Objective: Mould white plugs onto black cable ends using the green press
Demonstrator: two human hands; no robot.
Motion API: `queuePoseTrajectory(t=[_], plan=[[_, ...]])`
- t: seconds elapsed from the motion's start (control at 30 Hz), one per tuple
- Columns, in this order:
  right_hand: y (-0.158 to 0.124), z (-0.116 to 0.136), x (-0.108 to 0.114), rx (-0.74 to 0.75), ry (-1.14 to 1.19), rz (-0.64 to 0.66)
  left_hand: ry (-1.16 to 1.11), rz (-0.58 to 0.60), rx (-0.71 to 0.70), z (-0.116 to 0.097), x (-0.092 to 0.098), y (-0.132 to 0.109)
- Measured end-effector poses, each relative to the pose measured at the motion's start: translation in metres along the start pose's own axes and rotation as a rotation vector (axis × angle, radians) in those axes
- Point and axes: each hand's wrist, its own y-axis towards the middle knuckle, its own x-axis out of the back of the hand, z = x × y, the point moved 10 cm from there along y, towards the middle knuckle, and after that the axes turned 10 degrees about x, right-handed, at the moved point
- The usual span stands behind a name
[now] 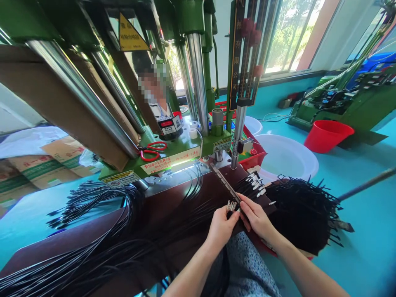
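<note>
My left hand (221, 226) is closed in a pinch on a few black cables with metal connector tips (231, 205). Close beside it, my right hand (255, 216) pinches the end of a long narrow metal fixture bar (223, 181) that lies on the dark brown work surface (173, 202). More connector-tipped cable ends (255, 183) lie just beyond my right hand. A big bundle of black cables (303, 214) piles up on the right, and another long bundle (89, 231) sweeps across the left.
A green press machine (182, 148) with chrome columns (198, 78) stands ahead, red scissors (153, 150) lying on its base. Behind it sits another person (154, 88). A white basin (286, 159) and red bucket (328, 134) stand on the teal floor; cardboard boxes (40, 165) sit left.
</note>
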Motion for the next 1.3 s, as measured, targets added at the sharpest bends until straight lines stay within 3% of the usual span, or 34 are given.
queuePoseTrajectory(t=[0.13, 0.23, 0.37, 0.47, 0.63, 0.77, 0.87, 1.03, 1.3], plan=[[0.0, 0.006, -0.004, 0.018, -0.051, 0.037, 0.042, 0.002, -0.013, -0.004, -0.002, -0.003], [0.0, 0.006, -0.003, -0.008, 0.013, -0.006, 0.024, -0.003, -0.007, -0.013, 0.001, -0.005], [-0.002, 0.0, 0.004, -0.066, 0.14, -0.111, -0.073, -0.162, -0.082, -0.033, 0.031, -0.01], [-0.003, 0.0, 0.008, -0.067, 0.183, -0.142, -0.145, -0.266, -0.121, -0.035, 0.049, -0.013], [-0.003, -0.001, 0.005, -0.032, 0.162, -0.07, -0.017, -0.103, -0.145, -0.03, 0.018, -0.008], [-0.003, -0.006, 0.001, -0.019, 0.132, 0.007, -0.07, -0.015, -0.07, -0.017, 0.001, -0.002], [-0.003, -0.006, 0.0, -0.025, 0.104, 0.038, -0.115, -0.003, 0.005, -0.007, 0.001, 0.002], [-0.002, -0.006, 0.001, -0.035, 0.087, 0.046, -0.105, -0.031, 0.002, -0.009, 0.007, 0.003], [-0.001, 0.008, -0.006, 0.074, -0.108, 0.06, 0.098, -0.123, -0.167, -0.037, 0.015, -0.002]])
